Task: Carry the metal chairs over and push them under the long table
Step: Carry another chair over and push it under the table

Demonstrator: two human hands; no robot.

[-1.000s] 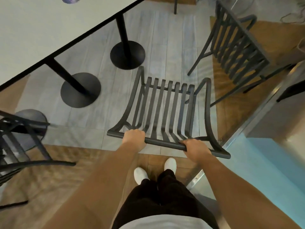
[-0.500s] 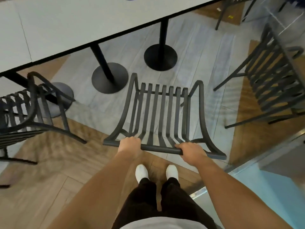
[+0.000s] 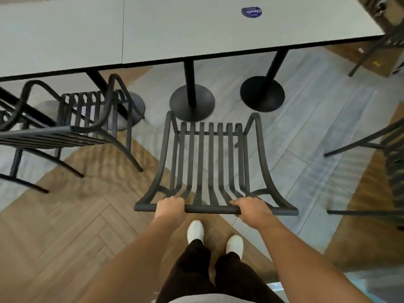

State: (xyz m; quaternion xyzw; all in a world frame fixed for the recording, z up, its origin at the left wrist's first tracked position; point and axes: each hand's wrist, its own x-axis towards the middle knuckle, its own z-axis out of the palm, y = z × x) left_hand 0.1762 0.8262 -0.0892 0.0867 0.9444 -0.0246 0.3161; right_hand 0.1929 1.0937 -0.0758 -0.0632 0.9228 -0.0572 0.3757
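Left hand [image 3: 170,207] and right hand [image 3: 251,209] are each wrapping curled fingers round the round top bar of a black slatted metal chair [image 3: 209,162], which is facing the long table [image 3: 175,29] with its seat front near two black disc-footed table legs [image 3: 192,101]. A round purple sticker [image 3: 251,12] is sitting on the smooth pale tabletop, its writing too small to read. A second chair [image 3: 72,130] is standing to the left, partly under the table, and another chair [image 3: 391,154] is showing at the right edge on grey tile and herringbone wood floor [image 3: 65,237].

Ahead: we face the desk [image 3: 196,29], our chair [image 3: 209,162] before it.
Left: second chair [image 3: 72,119] partly under the desk.
Right: third chair [image 3: 391,154].
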